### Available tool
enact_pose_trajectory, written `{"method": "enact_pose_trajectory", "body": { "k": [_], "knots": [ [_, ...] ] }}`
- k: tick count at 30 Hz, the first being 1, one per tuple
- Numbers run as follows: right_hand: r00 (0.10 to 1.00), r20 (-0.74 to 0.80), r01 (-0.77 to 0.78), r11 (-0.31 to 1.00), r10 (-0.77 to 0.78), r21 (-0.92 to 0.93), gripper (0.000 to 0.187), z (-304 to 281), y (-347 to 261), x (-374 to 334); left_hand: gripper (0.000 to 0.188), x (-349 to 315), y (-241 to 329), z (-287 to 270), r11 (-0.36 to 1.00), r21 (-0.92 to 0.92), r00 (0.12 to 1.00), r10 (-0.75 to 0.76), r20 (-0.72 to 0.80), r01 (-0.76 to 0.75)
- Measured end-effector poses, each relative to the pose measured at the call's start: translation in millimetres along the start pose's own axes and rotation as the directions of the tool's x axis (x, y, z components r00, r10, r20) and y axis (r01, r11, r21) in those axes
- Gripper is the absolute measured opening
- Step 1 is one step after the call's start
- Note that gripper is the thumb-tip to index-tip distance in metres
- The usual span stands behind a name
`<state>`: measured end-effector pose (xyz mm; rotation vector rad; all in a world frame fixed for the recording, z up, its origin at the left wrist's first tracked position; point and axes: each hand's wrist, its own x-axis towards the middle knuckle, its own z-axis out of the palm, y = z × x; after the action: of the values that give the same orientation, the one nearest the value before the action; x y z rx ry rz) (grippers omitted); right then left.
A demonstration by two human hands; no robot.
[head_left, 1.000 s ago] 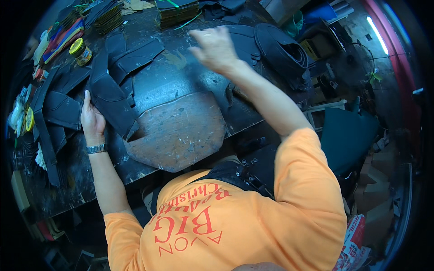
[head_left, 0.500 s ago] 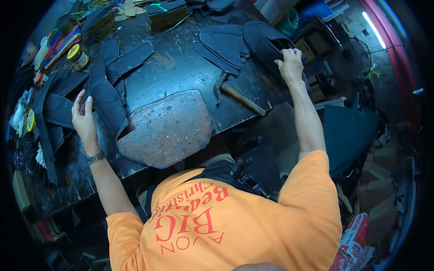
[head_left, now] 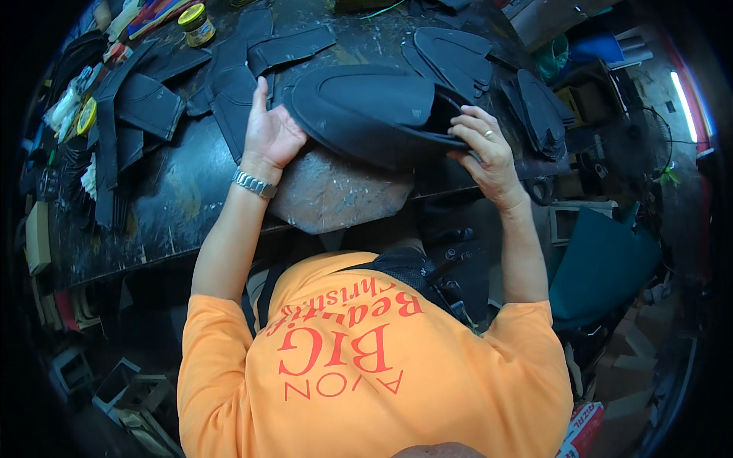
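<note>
- Scuffed workbench (head_left: 179,202) is bearing loose black panels (head_left: 149,107).
- Right hand (head_left: 489,156) is pinching the curved black piece (head_left: 351,103); left hand (head_left: 275,133), opened, is supporting it.
- Two-ended support is likely preventing creases.

Lit tube light (head_left: 683,107), dark worktable (head_left: 179,195)

brown board (head_left: 336,202) and left hand (head_left: 273,136), partly covered
the curved black piece (head_left: 359,107) hides the board's far part and the hand's fingers; its inside is too dark to make out. the upper edge cuts off a dark stack (head_left: 356,4), the lower edge a red-and-white bag (head_left: 583,429); print on the jar (head_left: 198,29) is too small to read.
</note>
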<state>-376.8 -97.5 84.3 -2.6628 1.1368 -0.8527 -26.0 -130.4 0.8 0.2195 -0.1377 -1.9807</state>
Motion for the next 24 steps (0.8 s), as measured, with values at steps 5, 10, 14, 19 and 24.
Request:
{"method": "enact_pose_trajectory", "body": {
  "k": [5,10,14,19,24],
  "knots": [
    [0.982,-0.186,0.0,0.998,-0.012,-0.062,0.051,15.8,5.6,-17.3,0.054,0.3,-2.0,-30.1,0.999,-0.045,0.966,0.008,0.26,0.004],
    [0.954,-0.296,-0.04,0.998,0.05,0.039,0.043,23.9,7.6,-29.0,0.051,-0.7,-3.1,-28.7,0.999,-0.044,0.962,0.002,0.274,0.01],
    [0.95,-0.294,-0.09,0.993,0.108,0.072,0.036,25.5,8.3,-32.5,0.052,-3.0,-2.5,-23.6,1.0,-0.019,0.974,0.005,0.227,0.0],
    [0.942,-0.306,-0.112,0.989,0.135,0.092,0.033,28.0,7.9,-33.1,0.053,-4.3,-3.3,-22.9,0.998,-0.06,0.959,0.001,0.282,0.016],
    [0.938,-0.3,-0.138,0.982,0.172,0.131,0.031,28.7,6.3,-33.7,0.051,-5.1,-4.4,-22.2,0.998,-0.066,0.974,0.029,0.223,-0.015]
  ]
}}
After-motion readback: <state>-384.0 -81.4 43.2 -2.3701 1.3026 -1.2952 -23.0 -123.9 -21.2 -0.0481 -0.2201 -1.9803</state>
